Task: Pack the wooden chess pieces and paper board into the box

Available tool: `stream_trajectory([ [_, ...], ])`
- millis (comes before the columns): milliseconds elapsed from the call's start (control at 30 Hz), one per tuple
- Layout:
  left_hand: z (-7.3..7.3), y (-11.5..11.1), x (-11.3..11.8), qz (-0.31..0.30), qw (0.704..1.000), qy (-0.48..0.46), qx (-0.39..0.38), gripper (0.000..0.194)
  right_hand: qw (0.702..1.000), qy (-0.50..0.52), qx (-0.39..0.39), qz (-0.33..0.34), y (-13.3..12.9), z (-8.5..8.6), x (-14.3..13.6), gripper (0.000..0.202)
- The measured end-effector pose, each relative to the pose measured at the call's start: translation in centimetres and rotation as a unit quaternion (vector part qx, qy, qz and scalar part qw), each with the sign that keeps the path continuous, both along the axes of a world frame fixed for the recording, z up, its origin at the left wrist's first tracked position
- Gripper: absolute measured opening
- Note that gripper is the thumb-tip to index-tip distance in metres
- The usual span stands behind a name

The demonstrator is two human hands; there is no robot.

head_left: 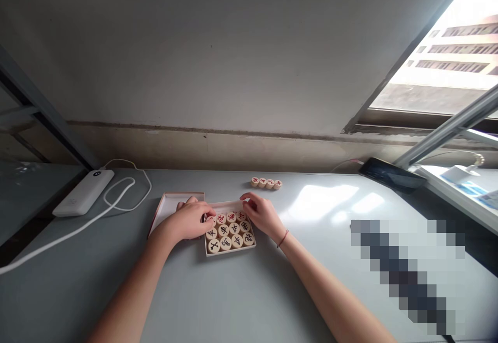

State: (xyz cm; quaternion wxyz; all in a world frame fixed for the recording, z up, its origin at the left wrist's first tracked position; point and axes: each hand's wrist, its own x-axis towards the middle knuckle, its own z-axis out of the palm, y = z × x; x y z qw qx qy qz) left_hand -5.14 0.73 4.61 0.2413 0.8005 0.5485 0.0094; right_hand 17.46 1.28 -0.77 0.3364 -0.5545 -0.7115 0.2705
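A shallow open box (230,252) stands on the grey table, with several round wooden pieces (223,230) in rows, marked in black or red characters. My left hand (192,219) lies over the box's left side, fingers curled at a piece in the upper left corner. At the upper right corner is my right hand (261,213), its fingers bent together at the rim; what they hold, if anything, is hidden. Partly under my left hand lies a second box part (170,204) with a white inside. Behind the box, several pieces (266,182) form a short row.
A white power bank (83,192) with a white cable (89,227) is at the left. A dark phone (392,175) lies at the back right by a metal frame. A pixelated dark area (404,278) covers the right front.
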Motion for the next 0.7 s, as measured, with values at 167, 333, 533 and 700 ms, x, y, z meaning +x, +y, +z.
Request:
stream_trajectory([
  [167, 0.6, -0.3, 0.2, 0.010, 1.000, 0.017, -0.016, 0.025, 1.000, -0.006, -0.001, -0.009, 0.0, -0.1, -0.1, 0.025],
  [333, 1.2, -0.4, -0.3, 0.049, 0.998, 0.002, -0.036, 0.025, 0.999, -0.005, -0.004, -0.035, -0.1, -0.3, -0.3, 0.023],
  [533, 0.9, 0.1, 0.6, 0.029, 0.977, -0.210, 0.035, 0.030, 0.990, 0.056, 0.129, 0.018, -1.1, 1.2, -1.2, 0.021],
  [700, -0.2, 0.0, 2.3, 0.061, 0.931, -0.358, -0.030, 0.034, 0.981, 0.161, 0.062, 0.083, -1.9, 1.5, -2.2, 0.019],
])
